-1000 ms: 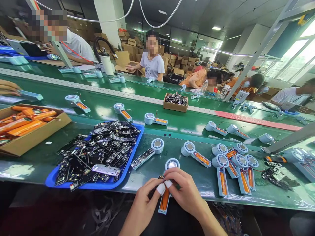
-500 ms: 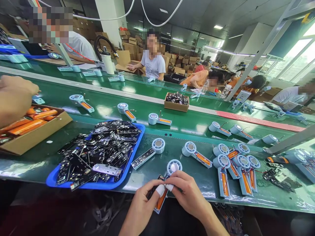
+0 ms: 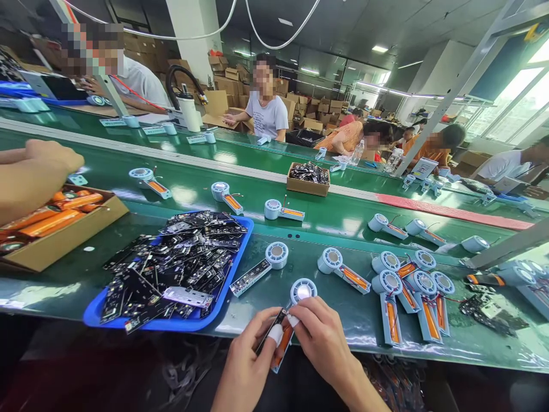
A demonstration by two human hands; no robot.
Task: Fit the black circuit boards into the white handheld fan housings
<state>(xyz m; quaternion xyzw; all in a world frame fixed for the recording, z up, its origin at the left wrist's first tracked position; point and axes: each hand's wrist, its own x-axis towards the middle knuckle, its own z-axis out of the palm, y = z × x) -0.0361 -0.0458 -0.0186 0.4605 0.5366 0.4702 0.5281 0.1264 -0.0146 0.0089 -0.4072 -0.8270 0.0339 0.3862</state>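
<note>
Left hand (image 3: 251, 357): low centre of the frame, clamped on the handle of the handheld fan (image 3: 291, 312), a black circuit board (image 3: 269, 339) against its taped thumb.
Right hand (image 3: 321, 337): fingertips pressing the same handle.
Fan: at the near tabletop (image 3: 274, 312) edge.
Blue tray (image 3: 234, 257): left, heaped with boards.

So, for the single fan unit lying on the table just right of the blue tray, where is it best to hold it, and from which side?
Probably the long flat handle of the fan unit, pinched across its two narrow edges from above. It lies flat and apart from the blue tray, with free table on both sides. The round head is wider, and the exposed board on the handle's top face is better left untouched.
</note>
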